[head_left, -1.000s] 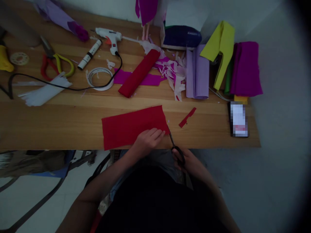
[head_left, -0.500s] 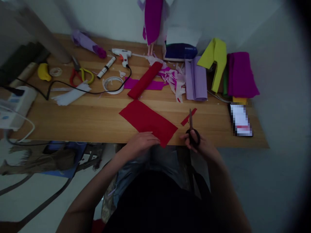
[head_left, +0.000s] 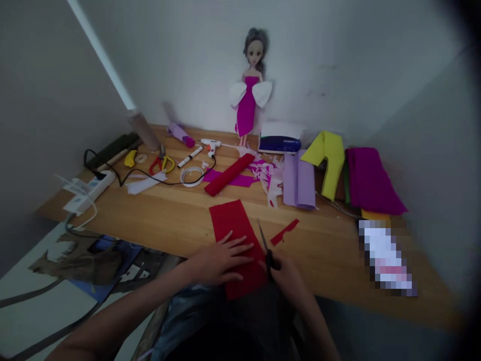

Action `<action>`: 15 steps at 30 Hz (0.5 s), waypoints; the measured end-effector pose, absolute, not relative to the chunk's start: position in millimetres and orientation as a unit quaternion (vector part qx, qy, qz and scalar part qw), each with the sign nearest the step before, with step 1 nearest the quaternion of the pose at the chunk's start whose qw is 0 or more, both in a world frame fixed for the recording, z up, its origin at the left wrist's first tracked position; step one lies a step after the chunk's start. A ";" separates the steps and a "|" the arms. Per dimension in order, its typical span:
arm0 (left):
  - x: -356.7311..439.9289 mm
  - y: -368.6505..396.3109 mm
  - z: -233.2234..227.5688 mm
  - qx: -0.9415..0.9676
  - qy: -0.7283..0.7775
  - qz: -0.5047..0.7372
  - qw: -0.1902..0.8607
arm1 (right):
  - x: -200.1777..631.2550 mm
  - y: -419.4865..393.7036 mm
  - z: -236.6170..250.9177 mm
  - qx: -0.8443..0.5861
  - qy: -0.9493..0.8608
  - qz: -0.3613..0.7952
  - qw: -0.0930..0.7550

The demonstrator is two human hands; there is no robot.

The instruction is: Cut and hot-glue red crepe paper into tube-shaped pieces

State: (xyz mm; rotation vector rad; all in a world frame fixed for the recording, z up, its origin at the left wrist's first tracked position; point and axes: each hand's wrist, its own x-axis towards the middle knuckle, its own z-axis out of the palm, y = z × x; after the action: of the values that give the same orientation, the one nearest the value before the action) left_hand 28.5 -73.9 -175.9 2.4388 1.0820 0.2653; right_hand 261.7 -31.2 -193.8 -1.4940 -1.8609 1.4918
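A red rectangular sheet [head_left: 229, 218], felt or paper by its look, lies at the table's front edge. My left hand [head_left: 225, 259] rests flat on it with the fingers spread. In my right hand [head_left: 287, 276] is a pair of scissors [head_left: 266, 243] with black handles, its blades pointing away from me beside the sheet's right edge. The blades look closed together. A thin red offcut strip [head_left: 284, 232] lies just right of the scissors. Behind the sheet is a rolled red piece [head_left: 230, 174].
A doll [head_left: 248, 108] in a magenta dress stands against the wall. A glue gun [head_left: 211, 145], a marker [head_left: 190, 157] and red-yellow pliers [head_left: 161, 163] lie behind. Scraps [head_left: 268, 173] and folded lilac sheets [head_left: 299, 180] are mid-right. A phone [head_left: 387, 258] lies right, a power strip [head_left: 90, 193] left.
The red sheet has turned to lie more lengthwise toward me. My left hand has spread flat on it, and my right hand has brought the scissors left to its edge. The view has tilted up.
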 end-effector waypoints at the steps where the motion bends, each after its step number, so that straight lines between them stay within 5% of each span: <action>1: 30.8 -72.3 -177.7 0.882 0.394 0.106 0.238 | 266.2 -32.6 -192.9 -0.532 -0.654 0.512 0.166; 8: 29.5 -42.9 -209.4 0.503 0.691 0.418 0.310 | 284.4 -54.3 -187.4 -0.578 -0.602 0.482 0.267; 15: 0.3 -0.9 -190.4 0.480 0.648 0.392 0.442 | 256.1 -70.4 -207.3 -0.612 -0.496 0.478 0.388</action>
State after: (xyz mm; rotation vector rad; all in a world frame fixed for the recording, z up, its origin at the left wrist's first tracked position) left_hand 0.3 -0.9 -190.4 1.1914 1.6079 0.9735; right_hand 256.1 -70.4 -207.3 -1.5571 -1.2618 1.2149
